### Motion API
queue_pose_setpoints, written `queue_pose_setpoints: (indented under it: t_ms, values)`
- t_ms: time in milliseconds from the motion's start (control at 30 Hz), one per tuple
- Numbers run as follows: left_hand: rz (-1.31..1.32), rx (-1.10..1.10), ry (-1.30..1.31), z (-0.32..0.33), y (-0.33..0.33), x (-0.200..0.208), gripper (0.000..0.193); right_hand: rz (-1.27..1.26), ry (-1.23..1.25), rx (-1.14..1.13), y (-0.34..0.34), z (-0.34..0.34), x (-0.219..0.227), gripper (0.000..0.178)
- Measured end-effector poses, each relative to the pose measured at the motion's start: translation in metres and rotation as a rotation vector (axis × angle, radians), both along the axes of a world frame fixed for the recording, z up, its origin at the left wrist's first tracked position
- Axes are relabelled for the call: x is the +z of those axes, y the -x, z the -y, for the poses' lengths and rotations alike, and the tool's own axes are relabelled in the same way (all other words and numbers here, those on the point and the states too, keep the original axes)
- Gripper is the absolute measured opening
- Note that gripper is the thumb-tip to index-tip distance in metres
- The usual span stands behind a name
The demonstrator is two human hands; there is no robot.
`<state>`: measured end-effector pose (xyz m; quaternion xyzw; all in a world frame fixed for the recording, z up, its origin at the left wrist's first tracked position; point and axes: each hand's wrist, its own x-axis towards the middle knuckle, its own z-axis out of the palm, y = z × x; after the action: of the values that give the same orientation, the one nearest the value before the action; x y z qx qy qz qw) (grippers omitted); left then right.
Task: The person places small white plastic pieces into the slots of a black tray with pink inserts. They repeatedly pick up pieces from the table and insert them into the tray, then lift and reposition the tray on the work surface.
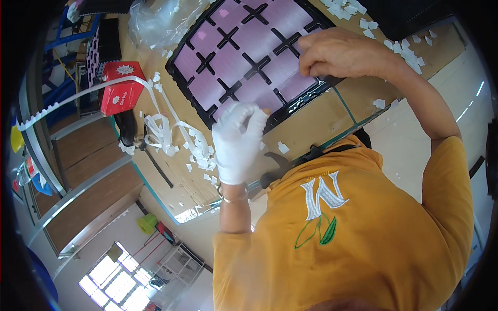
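A black plastic tray (298, 107) lies at a slant on the brown work surface, its pale purple squares (248, 39) parted by raised black crosses. At its near left corner is my left hand (239, 142), in a white glove, with the fingers curled in and one bare fingertip showing. Over the tray's right side my bare right hand (340, 54) bends its fingers down in a pinch near the edge. Whatever either hand may hold is too small or hidden to make out.
Crumpled clear plastic film (163, 23) lies beyond the tray. Left of it are a red box (122, 88), tangled white strip (161, 132) and a thin black rod (158, 167). Small white scraps (199, 150) litter the brown work surface (306, 122). A metal-framed rack (88, 189) stands at the left.
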<state>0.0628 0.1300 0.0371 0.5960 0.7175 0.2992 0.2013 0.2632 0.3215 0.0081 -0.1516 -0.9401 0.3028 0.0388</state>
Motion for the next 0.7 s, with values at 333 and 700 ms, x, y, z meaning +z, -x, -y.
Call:
queue_pose_setpoints:
  t_ms: [333, 700]
  values:
    - [-0.405, -0.216, -0.137, -0.019, -0.008, -0.030, 0.016, -0.051, -0.024, -0.041, -0.005, 0.016, 0.002, 0.011]
    - [-0.311, -0.209, -0.235, -0.011, -0.010, -0.022, 0.020, 0.459, 0.703, -0.184, -0.115, 0.051, 0.024, 0.013]
